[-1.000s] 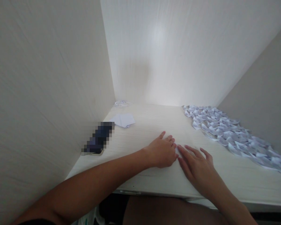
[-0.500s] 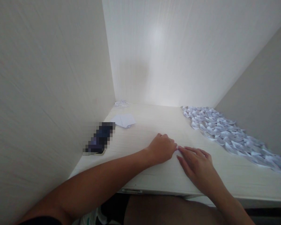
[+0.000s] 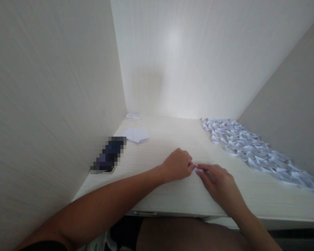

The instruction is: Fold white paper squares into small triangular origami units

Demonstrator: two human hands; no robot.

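Between my two hands, low over the white desk (image 3: 172, 195), is a small piece of white paper (image 3: 197, 169), mostly covered by fingers. My left hand (image 3: 178, 164) is closed, its thumb and curled fingers gripping the paper's left end. From the other side my right hand (image 3: 217, 179) pinches the paper between thumb and fingertips. The paper's exact shape is too small and hidden to make out.
A large heap of folded white paper pieces (image 3: 251, 150) runs along the right wall. At the left lie a stack of white paper sheets (image 3: 136, 134) and a blurred-out phone (image 3: 110, 153). White paper scraps (image 3: 133, 115) sit in the far left corner.
My right thumb has come up from the desk to meet the fingers, pinching the paper. My left fingers have shifted slightly at its end. The whole view has drifted a little.
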